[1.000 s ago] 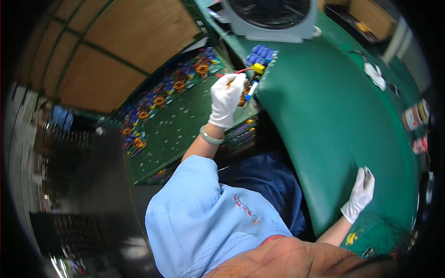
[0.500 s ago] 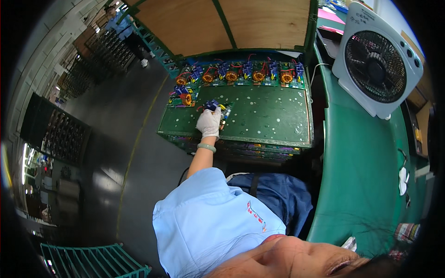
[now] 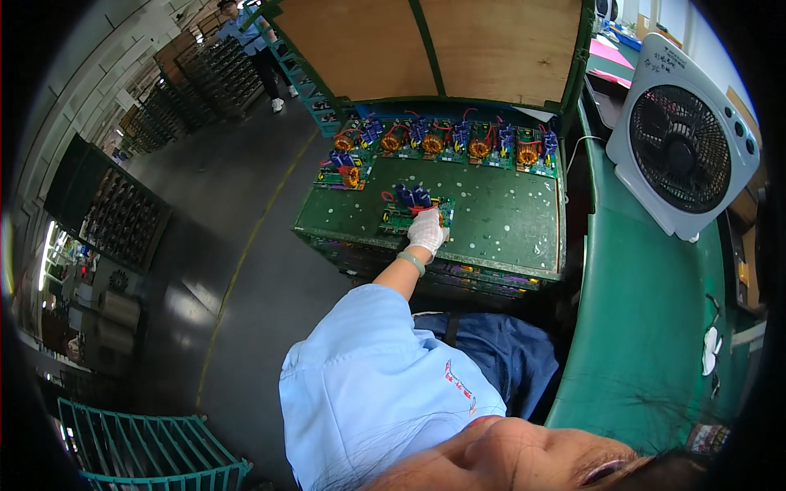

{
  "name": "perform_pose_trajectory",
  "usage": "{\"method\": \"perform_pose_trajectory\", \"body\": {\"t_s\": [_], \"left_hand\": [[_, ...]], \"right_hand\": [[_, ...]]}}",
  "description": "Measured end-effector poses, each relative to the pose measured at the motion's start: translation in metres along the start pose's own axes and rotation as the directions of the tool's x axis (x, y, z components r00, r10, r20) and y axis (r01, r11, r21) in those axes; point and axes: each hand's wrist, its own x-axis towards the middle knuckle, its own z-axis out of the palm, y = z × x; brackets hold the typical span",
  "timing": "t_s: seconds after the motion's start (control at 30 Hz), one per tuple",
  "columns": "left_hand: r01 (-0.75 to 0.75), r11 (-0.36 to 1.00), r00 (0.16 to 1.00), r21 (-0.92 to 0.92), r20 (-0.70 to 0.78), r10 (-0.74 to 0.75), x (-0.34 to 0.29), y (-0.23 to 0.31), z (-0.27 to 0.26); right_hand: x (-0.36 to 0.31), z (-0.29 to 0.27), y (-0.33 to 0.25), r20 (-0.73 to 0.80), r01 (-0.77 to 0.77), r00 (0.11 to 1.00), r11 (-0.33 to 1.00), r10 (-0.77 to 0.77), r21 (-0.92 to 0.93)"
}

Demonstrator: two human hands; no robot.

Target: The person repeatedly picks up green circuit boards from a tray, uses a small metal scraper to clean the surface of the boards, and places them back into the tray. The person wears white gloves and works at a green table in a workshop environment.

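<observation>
My left hand (image 3: 427, 232), in a white glove with a pale bangle at the wrist, grips the near edge of a green circuit board (image 3: 398, 219). Its fingers are closed over that edge, and the fingertips are partly hidden. Blue cylindrical capacitors (image 3: 413, 195) and red wires stand up from the board. Beneath it is the speckled green top of a low cabinet (image 3: 499, 217); whether the board rests flat on it I cannot tell. My right hand is out of view.
Similar circuit boards (image 3: 432, 143) with copper coils line the cabinet top's back, another (image 3: 344, 173) at its left. A wood-panelled green frame (image 3: 508, 49) rises behind. On the right, a green bench (image 3: 647, 327) carries a box fan (image 3: 684, 139). Someone (image 3: 258, 49) stands far left near racks.
My left hand has moved right with the circuit board. The board was tilted and now looks flatter, its capacitors pointing up. The whole view has shifted slightly.
</observation>
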Motion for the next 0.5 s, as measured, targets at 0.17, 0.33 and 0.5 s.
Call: {"method": "perform_pose_trajectory", "body": {"t_s": [0.17, 0.33, 0.5], "left_hand": [[-0.061, 0.911, 0.994, -0.408, -0.107, 0.018, 0.041, -0.057, 0.004], [-0.056, 0.636, 0.943, -0.770, -0.250, -0.220, 0.051, -0.074, -0.041], [0.289, 0.893, 0.834, -0.345, -0.368, -0.412, 0.003, -0.085, -0.085]], "right_hand": [[0.000, 0.006, -0.007, -0.024, 0.076, 0.997, 0.997, -0.076, 0.011], [-0.001, -0.003, -0.009, -0.044, 0.169, 0.985, 0.980, -0.165, 0.107], [0.001, -0.001, 0.009, -0.058, 0.175, 0.982, 0.984, -0.178, -0.044]]}}
